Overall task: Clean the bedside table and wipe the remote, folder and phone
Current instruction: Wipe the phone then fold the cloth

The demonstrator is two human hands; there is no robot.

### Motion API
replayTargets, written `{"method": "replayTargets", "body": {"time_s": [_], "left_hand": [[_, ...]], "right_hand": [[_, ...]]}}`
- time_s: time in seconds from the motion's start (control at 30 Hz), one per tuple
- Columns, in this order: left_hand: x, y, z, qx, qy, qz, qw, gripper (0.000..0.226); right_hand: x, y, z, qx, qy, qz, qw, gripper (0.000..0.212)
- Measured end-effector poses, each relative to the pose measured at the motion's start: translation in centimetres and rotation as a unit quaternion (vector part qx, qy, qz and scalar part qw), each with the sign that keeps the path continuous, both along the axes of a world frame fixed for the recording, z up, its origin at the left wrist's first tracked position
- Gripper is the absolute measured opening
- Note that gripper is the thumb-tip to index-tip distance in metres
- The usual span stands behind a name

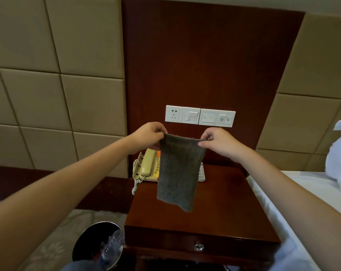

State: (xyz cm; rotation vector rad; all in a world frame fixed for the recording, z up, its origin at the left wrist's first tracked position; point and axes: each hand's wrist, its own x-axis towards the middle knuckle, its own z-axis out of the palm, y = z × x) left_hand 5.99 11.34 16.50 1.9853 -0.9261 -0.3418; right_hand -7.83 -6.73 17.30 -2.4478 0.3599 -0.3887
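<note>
Padded wall panels, beige, spreading far left and right of both sets of fingers. Dark wood backboard, directly behind and above the fingers. Bed, white sheet, below and to the right of the right fingers, with a white pillow farther right. Bedside table, dark polished wood, beneath the fingers, its top well apart from them, touching the bed's edge on its right side. Waste bin, round and dark with a shiny rim, far below the left fingers on the carpet just beside the table; a clear plastic bottle lies inside. Cloth, grey and coarse-textured, hanging free between the two hands above the table, its lower corner clear of the tabletop. Phone, cream corded handset set, on the table's back left corner, below the left fingers and partly hidden by the cloth. Switch plate, white, on the backboard just above the fingers. Left hand, fingers curled, pinching the cloth's upper left corner. Right hand, thumb and fingers pinching the upper right corner. Remote, white, only a sliver showing at the cloth's right edge, on the table below the right fingers. Drawer knob, metal, on the table front, far below the fingers.
</note>
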Motion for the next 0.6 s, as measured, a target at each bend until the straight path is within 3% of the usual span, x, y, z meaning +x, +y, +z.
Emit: {"method": "replayTargets", "body": {"time_s": [0.13,0.3,0.37,0.5,0.6], "left_hand": [[0.5,-0.8,-1.6,0.003,-0.017,0.024,1.0,0.017],[1.0,-1.5,-1.5,-0.106,-0.056,0.07,0.99,0.017],[0.7,-1.3,-2.1,-0.113,-0.074,0.063,0.989,0.016],[0.3,-1.1,-6.7,-0.09,-0.011,0.05,0.995,0.021],[0.0,-1.5,-12.8,0.023,0.033,0.032,0.999,0.02]], "right_hand": [[1.1,0.4,-1.5,0.11,-0.008,-0.029,0.993,0.01],[1.9,0.1,-1.5,0.099,-0.11,-0.034,0.988,0.012],[1.6,-0.1,-2.0,0.103,-0.112,-0.027,0.988,0.011],[0.8,-0.4,-5.6,0.122,0.007,-0.003,0.993,0.009],[0.5,-0.5,-10.9,0.101,0.115,0.02,0.988,0.017]]}}
